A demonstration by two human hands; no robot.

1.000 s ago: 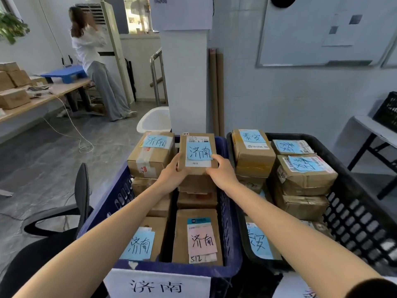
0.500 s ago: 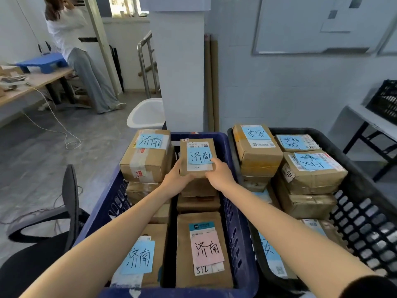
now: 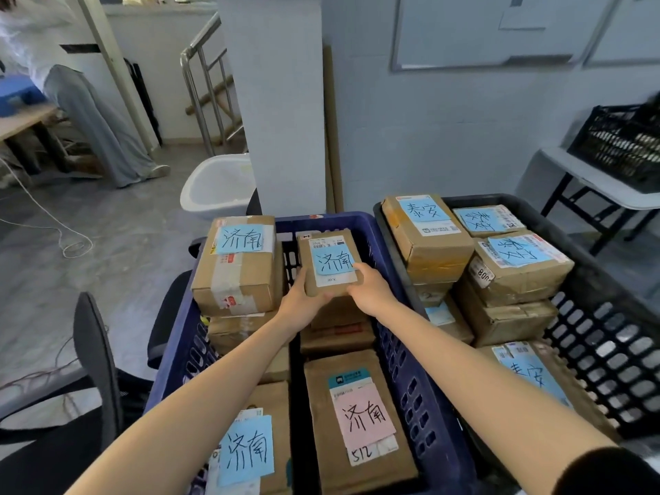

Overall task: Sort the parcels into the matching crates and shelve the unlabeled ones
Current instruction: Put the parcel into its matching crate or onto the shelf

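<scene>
I hold a small brown parcel [image 3: 330, 264] with a blue handwritten note over the far half of the blue crate [image 3: 410, 369]. My left hand [image 3: 301, 301] grips its near left corner and my right hand [image 3: 371, 289] its near right edge. It rests on or just above a stack of brown parcels; contact is hidden by my hands. The blue crate also holds a big taped box [image 3: 237, 266] with a blue note, a flat parcel with a pink note [image 3: 360, 419] and one with a blue note [image 3: 250, 448].
A black crate [image 3: 607, 334] to the right holds several parcels with blue notes. A black office chair [image 3: 96, 355] stands at the left. Behind are a white pillar [image 3: 275, 101], a white bin [image 3: 218, 185], a side table with another black crate [image 3: 621, 141], and a person [image 3: 82, 112] at a desk.
The view has come closer and tilted down over the crates. The parcel in my hands has sunk slightly toward the stack in the blue crate. My grip is the same.
</scene>
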